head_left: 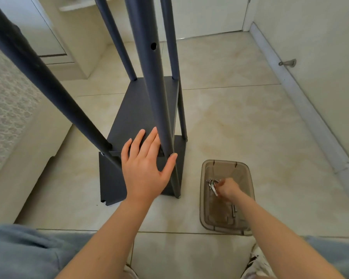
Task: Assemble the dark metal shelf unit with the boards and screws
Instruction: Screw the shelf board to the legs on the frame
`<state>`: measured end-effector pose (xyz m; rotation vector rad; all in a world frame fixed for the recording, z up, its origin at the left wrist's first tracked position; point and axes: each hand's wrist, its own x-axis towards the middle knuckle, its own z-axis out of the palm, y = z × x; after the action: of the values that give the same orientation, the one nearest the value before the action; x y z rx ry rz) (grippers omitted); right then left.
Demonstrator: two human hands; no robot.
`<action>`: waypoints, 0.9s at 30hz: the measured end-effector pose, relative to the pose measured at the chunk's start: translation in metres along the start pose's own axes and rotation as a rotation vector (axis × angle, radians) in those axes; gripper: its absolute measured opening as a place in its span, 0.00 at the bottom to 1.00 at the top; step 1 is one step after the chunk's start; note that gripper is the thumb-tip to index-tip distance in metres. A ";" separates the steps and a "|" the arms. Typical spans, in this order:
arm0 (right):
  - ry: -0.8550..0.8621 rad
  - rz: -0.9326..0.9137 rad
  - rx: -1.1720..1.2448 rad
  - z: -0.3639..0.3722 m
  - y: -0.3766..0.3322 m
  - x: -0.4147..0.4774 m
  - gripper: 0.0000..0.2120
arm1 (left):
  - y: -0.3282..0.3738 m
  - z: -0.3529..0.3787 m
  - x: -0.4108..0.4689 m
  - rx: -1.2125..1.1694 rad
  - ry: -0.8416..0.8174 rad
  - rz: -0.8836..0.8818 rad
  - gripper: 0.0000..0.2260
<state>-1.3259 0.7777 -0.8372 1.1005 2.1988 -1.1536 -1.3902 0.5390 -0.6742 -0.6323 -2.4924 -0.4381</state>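
The dark metal shelf unit (137, 109) stands on the tiled floor with several round posts rising past the camera. A dark board (133, 115) sits between the posts, and a lower board (109, 178) lies near the floor. My left hand (145, 166) lies flat with straight fingers on the front edge of the upper board, thumb against the near right post (155, 87). My right hand (228, 188) reaches into a smoky clear plastic tray (244, 222) and pinches among the silver screws (212, 184) there.
A white wall and baseboard run along the right with a door stop (288, 63). A patterned surface (6, 109) lies at the left. White cabinet doors stand behind the shelf. My knees fill the bottom corners.
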 end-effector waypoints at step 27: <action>0.155 -0.252 -0.478 -0.013 0.027 0.058 0.10 | 0.007 -0.006 0.002 -0.013 0.002 -0.004 0.24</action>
<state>-1.3386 0.8240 -0.8812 0.7440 2.6038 -0.5877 -1.3857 0.5427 -0.6676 -0.6322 -2.4913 -0.4570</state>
